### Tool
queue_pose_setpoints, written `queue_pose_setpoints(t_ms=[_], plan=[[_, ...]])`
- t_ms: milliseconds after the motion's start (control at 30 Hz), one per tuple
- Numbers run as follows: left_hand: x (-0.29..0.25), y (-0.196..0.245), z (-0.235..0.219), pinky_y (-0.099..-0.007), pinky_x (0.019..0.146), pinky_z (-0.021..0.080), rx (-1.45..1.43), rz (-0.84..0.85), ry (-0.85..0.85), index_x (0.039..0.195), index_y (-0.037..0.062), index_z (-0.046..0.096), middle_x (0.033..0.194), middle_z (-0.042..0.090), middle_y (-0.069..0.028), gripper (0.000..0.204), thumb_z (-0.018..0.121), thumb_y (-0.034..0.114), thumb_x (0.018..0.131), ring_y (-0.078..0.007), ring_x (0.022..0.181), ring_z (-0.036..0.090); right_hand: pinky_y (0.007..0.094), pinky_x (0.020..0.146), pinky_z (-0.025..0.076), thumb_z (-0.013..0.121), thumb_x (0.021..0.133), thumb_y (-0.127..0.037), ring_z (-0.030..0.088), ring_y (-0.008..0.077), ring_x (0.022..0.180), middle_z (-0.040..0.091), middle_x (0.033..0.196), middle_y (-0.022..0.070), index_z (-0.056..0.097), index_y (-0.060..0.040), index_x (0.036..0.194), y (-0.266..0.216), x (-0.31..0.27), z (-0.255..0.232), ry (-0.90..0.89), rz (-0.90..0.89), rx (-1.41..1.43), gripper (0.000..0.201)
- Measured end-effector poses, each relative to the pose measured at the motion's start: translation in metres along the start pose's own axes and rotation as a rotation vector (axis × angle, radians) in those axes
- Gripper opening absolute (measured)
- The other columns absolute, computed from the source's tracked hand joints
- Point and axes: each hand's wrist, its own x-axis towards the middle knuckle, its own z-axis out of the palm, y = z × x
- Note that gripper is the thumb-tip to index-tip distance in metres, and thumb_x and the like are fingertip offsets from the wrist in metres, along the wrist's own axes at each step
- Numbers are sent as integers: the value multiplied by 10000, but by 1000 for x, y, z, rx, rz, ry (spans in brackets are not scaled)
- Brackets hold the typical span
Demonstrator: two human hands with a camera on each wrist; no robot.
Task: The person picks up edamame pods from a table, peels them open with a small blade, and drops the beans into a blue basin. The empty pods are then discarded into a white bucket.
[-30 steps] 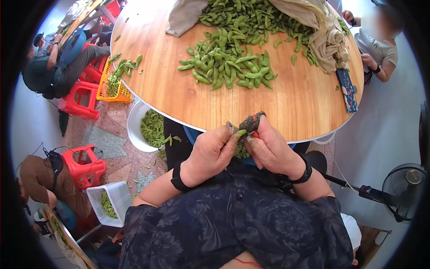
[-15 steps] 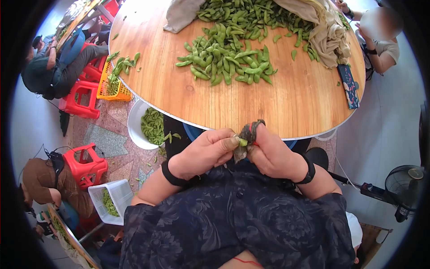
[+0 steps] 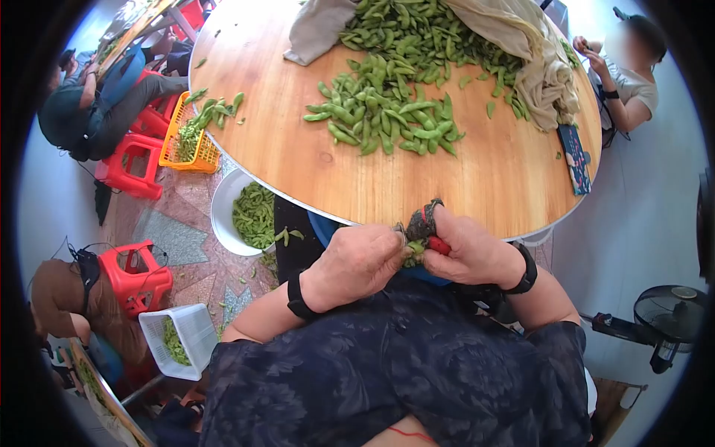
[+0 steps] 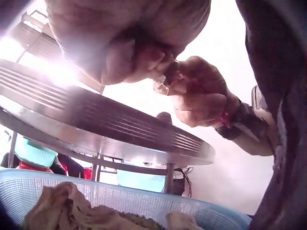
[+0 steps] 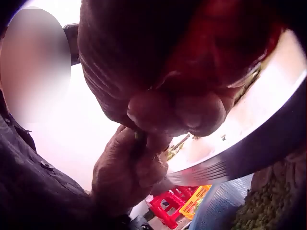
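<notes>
My left hand [image 3: 361, 257] has its fingers curled at the table's near edge. In the right wrist view a bit of green pod [image 5: 138, 135] shows between its fingertips. Close beside it, my right hand [image 3: 473, 252] curls round a small red object [image 3: 439, 245], whose kind I cannot tell. A dark, rough wrap [image 3: 422, 220] with a red band covers a digit of the right hand. Both hands meet over a blue basket [image 4: 110, 194], which holds shelled green beans [image 5: 266, 206] and beige cloth [image 4: 67, 206]. Ahead lies a pile of green soybean pods [image 3: 387, 112].
The round wooden table [image 3: 298, 175] carries a beige cloth [image 3: 547, 82] and a dark patterned case [image 3: 574, 160]. Left of it stand a white bucket of pods [image 3: 223, 216], a yellow basket [image 3: 201, 156] and red stools [image 3: 134, 276]. A fan [image 3: 666, 313] stands right; another person [image 3: 625, 89] sits across.
The pod between my hands, plain to see half a second ago, is now mostly hidden. My left hand has turned its back upward, and the red object shows more in my right hand.
</notes>
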Motion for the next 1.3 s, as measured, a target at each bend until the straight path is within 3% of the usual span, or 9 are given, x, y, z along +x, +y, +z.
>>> queue_pose_setpoints(t_ms=[200,367,533,667,800,967,1033,1167,1300], plan=[[-13,-7,-7,-399,485,380,28,11,44,734,33,486,629,440,-121,176,649,42,799,-323,545,485,513,508,423,553,802,-93,560,426,564,526,572,221,396,-9,924,-11,17,-2,-253,69,-271,215],[-30,-12,-22,-388,478,372,-15,-47,81,717,31,489,620,446,-130,179,641,39,812,-317,538,480,493,518,437,525,816,-75,567,415,579,533,584,213,404,-4,920,-16,50,-18,-236,79,-390,174],[-52,-18,-39,-350,469,396,-87,-262,393,720,26,559,602,510,-114,137,624,27,841,-247,504,525,436,542,488,502,835,-50,602,357,634,570,723,180,459,-31,932,-2,115,-2,197,-194,-561,108],[-77,-24,-86,-347,477,404,270,-580,497,742,1,589,590,520,-110,135,619,66,857,-242,502,529,391,562,531,474,849,-31,636,302,665,565,921,139,515,-33,1002,-5,142,10,80,-156,-814,158],[-124,-50,-116,-397,516,441,678,-855,507,900,-46,605,689,574,-153,141,580,90,875,-316,560,565,404,560,523,475,846,-36,631,325,676,579,889,152,509,-29,995,1,141,7,92,-150,-817,153],[-109,-53,-111,-382,624,485,820,-492,590,1038,-60,593,806,600,-193,191,518,38,892,-337,699,609,430,546,479,565,797,-78,601,350,644,574,734,191,517,-15,990,10,110,-21,226,-156,-514,209],[-81,-45,-96,-319,672,493,261,-388,517,1070,-55,594,817,614,-126,203,505,47,918,-243,714,611,394,503,474,550,813,-79,595,307,594,573,744,148,529,-18,1048,-1,89,-26,190,-201,-610,244],[-21,-10,-66,-172,583,401,-810,-708,91,1134,17,573,807,573,11,282,466,240,1000,-36,624,473,326,426,449,557,835,-105,574,221,516,554,767,73,554,-54,1161,-32,51,-28,30,-453,-783,330],[14,-5,-29,-167,534,332,-1050,-749,-317,1080,46,540,708,475,50,280,449,301,1010,-19,587,403,339,478,472,610,780,-37,611,236,585,601,814,82,573,-61,1124,-24,18,-23,50,-316,-530,347]])
